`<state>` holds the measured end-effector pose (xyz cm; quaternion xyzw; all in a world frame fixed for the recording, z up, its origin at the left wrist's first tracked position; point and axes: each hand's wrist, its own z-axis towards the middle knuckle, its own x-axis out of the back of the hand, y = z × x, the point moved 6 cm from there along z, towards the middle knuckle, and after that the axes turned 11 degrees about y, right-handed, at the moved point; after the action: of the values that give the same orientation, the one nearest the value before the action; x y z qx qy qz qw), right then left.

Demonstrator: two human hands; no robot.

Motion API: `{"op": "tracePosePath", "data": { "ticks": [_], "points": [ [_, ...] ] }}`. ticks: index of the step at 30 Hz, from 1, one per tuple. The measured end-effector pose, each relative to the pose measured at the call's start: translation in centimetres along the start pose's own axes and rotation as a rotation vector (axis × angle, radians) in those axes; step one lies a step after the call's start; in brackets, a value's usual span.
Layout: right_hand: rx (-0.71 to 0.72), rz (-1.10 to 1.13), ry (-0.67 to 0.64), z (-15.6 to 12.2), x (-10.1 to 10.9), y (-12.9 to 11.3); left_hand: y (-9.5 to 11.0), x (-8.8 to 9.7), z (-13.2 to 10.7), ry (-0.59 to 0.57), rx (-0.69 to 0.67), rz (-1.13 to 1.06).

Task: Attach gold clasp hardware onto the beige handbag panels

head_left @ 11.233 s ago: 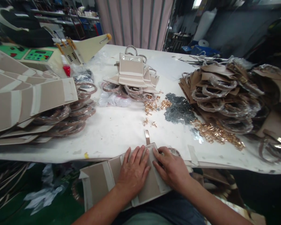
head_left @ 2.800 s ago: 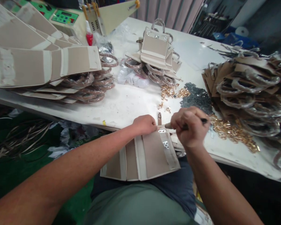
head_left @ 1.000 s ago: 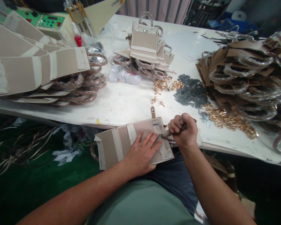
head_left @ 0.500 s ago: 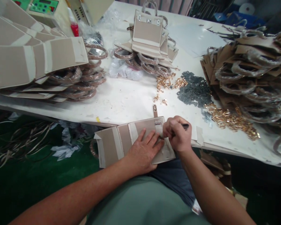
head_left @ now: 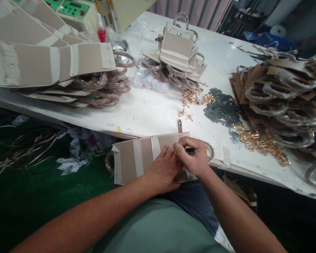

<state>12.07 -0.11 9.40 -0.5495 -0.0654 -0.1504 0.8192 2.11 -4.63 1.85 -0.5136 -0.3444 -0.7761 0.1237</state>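
Note:
An unfolded beige handbag body lies across my lap and the table's front edge. My left hand rests flat on it, fingers stretched out and pressing the panel. My right hand is closed around a slim dark-handled tool, right against the left fingertips; the tool's tip is hidden, so its kind does not show. A short strap with a metal plate sticks out from the panel's far edge. Plastic-wrapped round handles show at the bag's right end and left end.
Piled bag bodies fill the left of the table, with another stack at the back and brown ones on the right. Loose gold fittings and dark metal plates lie between. A red-and-white bottle stands behind.
My right hand has moved left and turned, bringing its fingers over the left fingertips with the tool still in it. The left hand stays on the panel. The camera view has shifted.

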Motion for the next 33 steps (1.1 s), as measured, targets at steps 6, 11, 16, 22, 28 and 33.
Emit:
{"op": "tracePosePath", "data": {
  "ticks": [6,11,16,22,28,33],
  "points": [
    [0.133,-0.11,-0.121,-0.3,-1.4,-0.2,0.2,0.2,0.1,0.08,-0.012,-0.039],
    [-0.111,0.087,0.11,1.2,1.7,1.1,0.1,0.8,-0.2,0.032,-0.009,0.041],
    [-0.018,0.443,0.307,1.5,3.5,-1.4,0.0,0.7,-0.8,0.032,-0.032,0.053],
    [-0.164,0.193,0.327,-1.5,2.9,3.0,0.3,0.9,-0.6,0.017,-0.022,0.065],
    [-0.14,0.296,0.432,-3.2,5.6,2.2,1.4,0.9,-1.3,0.023,-0.014,0.135],
    [-0.088,0.496,0.534,-5.0,9.6,-4.9,2.9,4.5,-1.4,0.203,-0.002,0.025]
  ]
}}
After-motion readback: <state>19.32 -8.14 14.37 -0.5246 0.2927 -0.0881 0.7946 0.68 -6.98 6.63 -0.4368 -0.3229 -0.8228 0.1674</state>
